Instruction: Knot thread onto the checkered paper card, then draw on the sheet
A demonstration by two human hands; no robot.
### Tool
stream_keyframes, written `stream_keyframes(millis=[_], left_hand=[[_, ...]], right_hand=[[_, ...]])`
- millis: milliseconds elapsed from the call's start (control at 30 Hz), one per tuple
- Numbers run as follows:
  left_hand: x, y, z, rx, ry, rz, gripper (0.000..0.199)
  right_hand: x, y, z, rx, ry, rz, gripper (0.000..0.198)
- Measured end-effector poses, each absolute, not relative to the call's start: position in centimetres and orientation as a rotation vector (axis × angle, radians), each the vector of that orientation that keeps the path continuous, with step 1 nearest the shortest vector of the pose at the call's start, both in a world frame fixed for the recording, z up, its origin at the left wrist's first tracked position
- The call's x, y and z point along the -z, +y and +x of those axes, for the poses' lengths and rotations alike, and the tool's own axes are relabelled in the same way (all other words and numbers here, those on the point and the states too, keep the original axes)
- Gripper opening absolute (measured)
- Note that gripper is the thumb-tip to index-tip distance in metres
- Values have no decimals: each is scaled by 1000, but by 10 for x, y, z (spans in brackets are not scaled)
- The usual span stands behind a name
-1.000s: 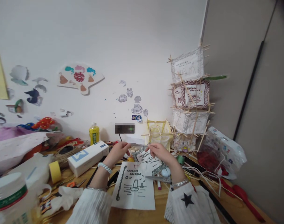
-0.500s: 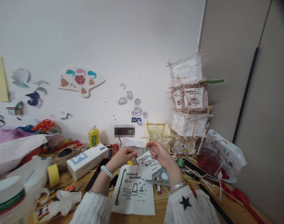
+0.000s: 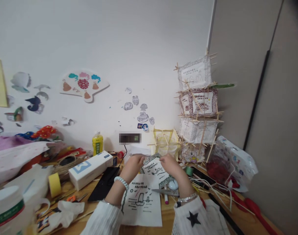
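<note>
A drawn sheet with a dark checked border [image 3: 152, 167] lies tilted between my two hands. My left hand [image 3: 134, 164] is closed in a pinch by its upper left edge; whatever is in the fingertips is too small to make out. Just past the sheet's upper right side, my right hand [image 3: 169, 164] also pinches, with its fingertips' contents hidden. Nearer to me is a white paper with a sailboat drawing [image 3: 144, 212], partly covered by my left forearm. Scissors [image 3: 165, 192] rest across its right edge, beside a pink-ended marker [image 3: 166, 198] and a pale rounded object [image 3: 173, 185].
A stacked stick-and-paper lantern tower [image 3: 199, 104] stands at the back right beside a yellow stick frame [image 3: 166, 140]. To the left are a white box [image 3: 90, 171], yellow tape [image 3: 54, 185], a bottle [image 3: 97, 144] and a jar [image 3: 7, 209]. White cords [image 3: 219, 192] lie right.
My right hand's fingers have gone from spread to pinched and moved slightly lower. My left hand has turned and its forearm shifted right, over the sailboat paper's left edge.
</note>
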State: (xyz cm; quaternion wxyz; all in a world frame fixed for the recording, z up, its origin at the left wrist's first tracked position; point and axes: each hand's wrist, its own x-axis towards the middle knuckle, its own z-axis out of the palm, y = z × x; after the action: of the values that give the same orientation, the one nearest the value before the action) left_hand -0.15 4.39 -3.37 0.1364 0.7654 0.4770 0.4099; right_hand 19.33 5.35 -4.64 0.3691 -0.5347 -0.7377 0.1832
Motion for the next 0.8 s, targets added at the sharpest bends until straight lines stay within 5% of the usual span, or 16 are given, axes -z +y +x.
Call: stream_keyframes(millis=[133,267,433,800], left_hand=[[38,47,8,-1163,1332,2067,35],[36,46,9,-1166,1296,2032,34],[35,45,8,-1141,1308,1918,33],[29,36,10,-1099,842,1170,20]], right_hand=[[47,47,175,-766,-1882,-1298,42],[43,44,159,-1123,-1802,-1100,29],[43,47,154,-930,-1653,-1171,12],[44,53,158,-751,-1670,-1064,16]])
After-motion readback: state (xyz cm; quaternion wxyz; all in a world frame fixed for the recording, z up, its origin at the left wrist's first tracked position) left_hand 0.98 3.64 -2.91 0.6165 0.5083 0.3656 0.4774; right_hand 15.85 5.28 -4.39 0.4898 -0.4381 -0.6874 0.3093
